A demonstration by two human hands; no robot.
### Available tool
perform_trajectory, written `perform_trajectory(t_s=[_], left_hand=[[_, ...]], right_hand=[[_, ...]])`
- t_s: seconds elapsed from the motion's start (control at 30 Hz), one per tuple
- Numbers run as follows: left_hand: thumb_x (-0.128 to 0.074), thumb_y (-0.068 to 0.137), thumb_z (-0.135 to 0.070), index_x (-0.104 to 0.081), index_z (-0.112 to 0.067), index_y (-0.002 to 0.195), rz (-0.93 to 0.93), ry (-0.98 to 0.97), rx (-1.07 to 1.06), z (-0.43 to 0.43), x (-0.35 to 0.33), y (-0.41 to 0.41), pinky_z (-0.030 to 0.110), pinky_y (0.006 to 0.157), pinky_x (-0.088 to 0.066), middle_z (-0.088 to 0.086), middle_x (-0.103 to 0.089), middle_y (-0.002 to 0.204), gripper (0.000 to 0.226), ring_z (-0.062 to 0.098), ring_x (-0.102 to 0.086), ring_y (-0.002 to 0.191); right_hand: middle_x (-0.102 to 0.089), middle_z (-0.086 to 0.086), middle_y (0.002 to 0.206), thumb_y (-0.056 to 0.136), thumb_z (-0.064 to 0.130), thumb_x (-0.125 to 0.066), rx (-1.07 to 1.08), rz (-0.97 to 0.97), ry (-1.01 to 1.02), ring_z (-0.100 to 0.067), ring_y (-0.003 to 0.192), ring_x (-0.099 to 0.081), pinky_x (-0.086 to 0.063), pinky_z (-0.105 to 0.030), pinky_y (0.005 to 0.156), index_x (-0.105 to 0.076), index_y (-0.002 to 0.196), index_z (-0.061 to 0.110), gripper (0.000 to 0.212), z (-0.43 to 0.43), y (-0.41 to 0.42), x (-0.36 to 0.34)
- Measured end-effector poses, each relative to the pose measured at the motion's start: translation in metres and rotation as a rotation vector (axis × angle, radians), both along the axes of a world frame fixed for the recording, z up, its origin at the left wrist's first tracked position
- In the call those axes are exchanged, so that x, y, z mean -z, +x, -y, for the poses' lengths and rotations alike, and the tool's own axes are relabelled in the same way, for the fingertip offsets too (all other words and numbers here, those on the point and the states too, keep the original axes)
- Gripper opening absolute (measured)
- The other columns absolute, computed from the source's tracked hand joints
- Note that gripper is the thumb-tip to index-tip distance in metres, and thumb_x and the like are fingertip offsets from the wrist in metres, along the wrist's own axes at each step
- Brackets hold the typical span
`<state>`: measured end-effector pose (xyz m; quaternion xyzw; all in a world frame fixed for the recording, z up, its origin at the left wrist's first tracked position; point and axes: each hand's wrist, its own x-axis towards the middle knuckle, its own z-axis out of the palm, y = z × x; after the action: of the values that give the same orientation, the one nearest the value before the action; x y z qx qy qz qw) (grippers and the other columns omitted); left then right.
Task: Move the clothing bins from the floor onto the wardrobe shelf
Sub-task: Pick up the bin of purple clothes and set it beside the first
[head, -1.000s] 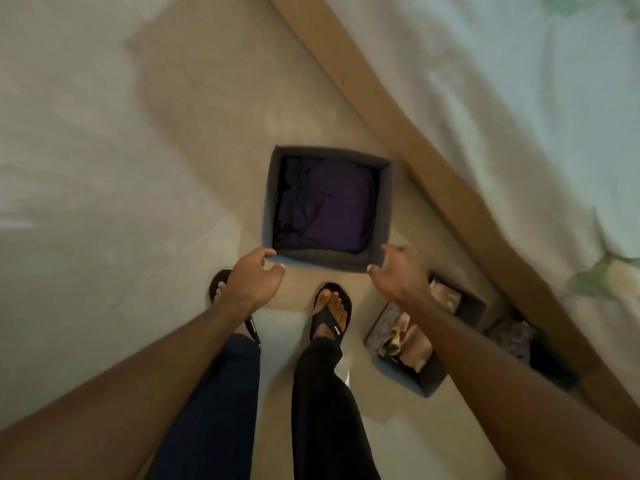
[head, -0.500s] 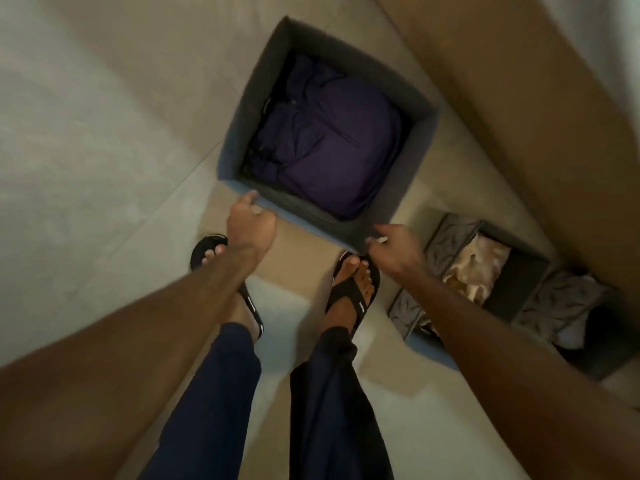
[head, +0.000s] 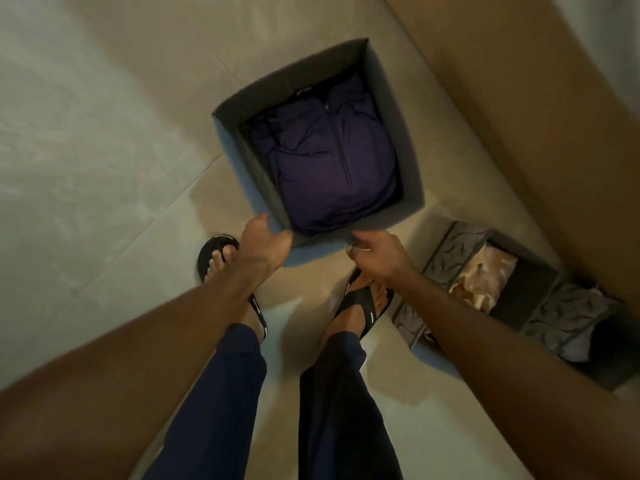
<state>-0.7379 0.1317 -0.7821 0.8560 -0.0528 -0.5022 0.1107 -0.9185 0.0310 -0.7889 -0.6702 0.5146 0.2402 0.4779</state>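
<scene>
Bin (head: 398, 133), purple top (head: 325, 161) inside, on floor (head: 104, 168) at 12 o'clock. Our left hand (head: 266, 247) grips its 7 o'clock corner to lift; our right hand (head: 377, 252) curls beside the rim, hold unclear.

A folded garment (head: 329, 161) is being held in the bin (head: 258, 164) on the floor (head: 104, 168); a second bin (head: 519, 306) is being kept to its right, beside a panel (head: 519, 98).
</scene>
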Motion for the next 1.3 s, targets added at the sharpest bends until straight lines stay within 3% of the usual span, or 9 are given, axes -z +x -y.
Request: perform_trajectory(t_s=[0.1,0.17,0.23,0.37,0.53,0.63,0.73,1.03,1.3], left_hand=[[-0.06,0.084,-0.033,-0.047,-0.02,0.139,0.019,-0.006,0.028,-0.01,0.0,0.014,0.033,0.111,-0.031,0.001,-0.051,0.141,0.058,0.026,-0.049,0.128],[-0.061,0.085,-0.023,-0.055,-0.019,0.126,0.022,-0.047,0.118,-0.011,0.003,0.026,0.032,0.106,-0.035,0.001,-0.058,0.128,0.041,0.021,-0.056,0.116],[-0.061,0.086,-0.016,-0.043,-0.009,0.142,0.037,-0.06,0.169,-0.006,0.004,0.036,0.03,0.111,-0.032,0.009,-0.047,0.145,0.058,0.025,-0.046,0.131],[-0.06,0.086,-0.017,-0.035,-0.007,0.148,0.071,-0.076,0.168,0.012,0.013,0.053,0.024,0.112,-0.028,0.01,-0.039,0.152,0.067,0.026,-0.039,0.138],[-0.055,0.083,-0.007,-0.045,-0.009,0.143,0.153,-0.087,0.08,0.016,0.012,0.054,0.024,0.111,-0.031,0.01,-0.048,0.147,0.061,0.024,-0.046,0.135],[-0.053,0.082,-0.005,-0.049,-0.01,0.139,0.18,-0.083,0.047,0.008,-0.004,0.051,0.025,0.11,-0.033,0.009,-0.051,0.143,0.057,0.026,-0.048,0.132],[-0.051,0.081,-0.001,-0.066,-0.018,0.116,0.192,-0.075,0.057,-0.008,-0.04,0.051,0.025,0.095,-0.042,0.006,-0.064,0.121,0.041,0.029,-0.059,0.119],[-0.053,0.084,0.0,-0.055,-0.006,0.133,0.12,-0.097,0.288,-0.033,-0.281,0.036,0.02,0.09,-0.037,0.014,-0.061,0.132,0.05,0.03,-0.059,0.118],[-0.054,0.082,-0.005,-0.049,-0.015,0.141,0.163,-0.178,0.435,-0.024,-0.481,0.002,0.033,0.103,-0.043,0.01,-0.055,0.14,0.06,0.029,-0.056,0.125]], right_hand=[[-0.071,-0.005,0.11,0.085,0.032,-0.056,0.052,0.022,-0.145,-0.024,0.102,-0.065,-0.053,-0.036,0.09,-0.065,0.12,0.021,0.037,0.012,-0.004,-0.001],[-0.065,-0.007,0.116,0.084,0.033,-0.054,0.023,0.024,-0.43,-0.028,0.106,-0.061,-0.052,-0.04,0.089,-0.063,0.124,0.023,0.041,0.023,-0.004,0.001],[-0.049,-0.012,0.13,0.084,0.029,-0.057,-0.051,-0.012,-0.646,-0.032,0.12,-0.048,-0.048,-0.045,0.094,-0.059,0.127,0.022,0.044,0.041,0.0,0.004],[-0.015,-0.016,0.156,0.086,0.027,-0.058,-0.112,-0.125,-0.552,-0.035,0.141,-0.023,-0.034,-0.048,0.106,-0.044,0.141,0.021,0.057,0.085,0.017,0.018],[-0.062,-0.015,0.12,0.085,0.015,-0.051,-0.093,-0.158,-0.331,-0.035,0.107,-0.06,-0.046,-0.031,0.087,-0.065,0.115,0.009,0.034,0.117,0.034,0.036],[-0.068,-0.017,0.11,0.082,0.011,-0.051,-0.143,-0.149,-0.36,-0.036,0.1,-0.063,-0.049,-0.032,0.085,-0.069,0.112,0.012,0.035,0.103,0.029,0.022],[-0.068,-0.02,0.1,0.083,0.008,-0.049,-0.2,-0.133,-0.346,-0.039,0.093,-0.063,-0.049,-0.038,0.079,-0.069,0.103,0.012,0.029,0.075,0.018,-0.013],[-0.069,-0.02,0.096,0.076,0.006,-0.047,-0.076,-0.147,-0.197,-0.039,0.09,-0.064,-0.05,-0.04,0.075,-0.067,0.102,0.014,0.033,0.006,-0.035,-0.249],[-0.066,-0.013,0.109,0.081,0.007,-0.044,0.151,-0.108,-0.39,-0.039,0.095,-0.064,-0.051,-0.041,0.076,-0.064,0.113,0.025,0.042,-0.025,-0.095,-0.482]])
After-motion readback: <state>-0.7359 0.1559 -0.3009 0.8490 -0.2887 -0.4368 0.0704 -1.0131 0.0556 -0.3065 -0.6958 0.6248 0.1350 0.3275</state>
